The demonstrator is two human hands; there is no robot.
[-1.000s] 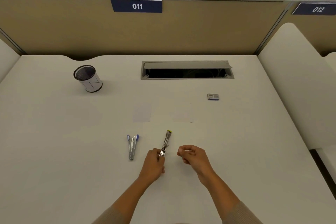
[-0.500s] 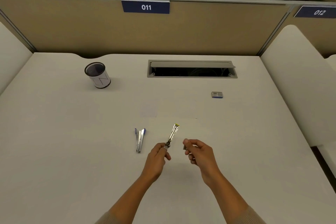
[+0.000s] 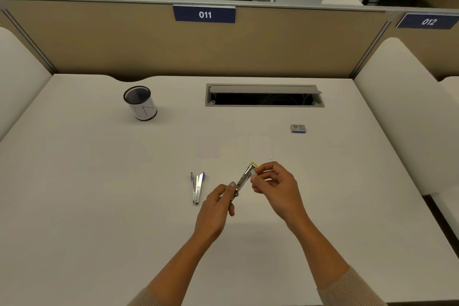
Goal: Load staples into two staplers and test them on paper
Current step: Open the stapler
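fingers (image 3: 224, 191) hold yellow stapler (image 3: 244, 177), blue stapler (image 3: 197, 187) beside.

Bare forearms, beige ribbed knit sleeves (image 3: 352, 288) pushed up

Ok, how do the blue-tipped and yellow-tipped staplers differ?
The blue-tipped stapler lies untouched on the desk, splayed open in a V. The yellow-tipped stapler is held tilted, with the left hand gripping its rear and the right hand pinching at its tip. Both are silver metal.
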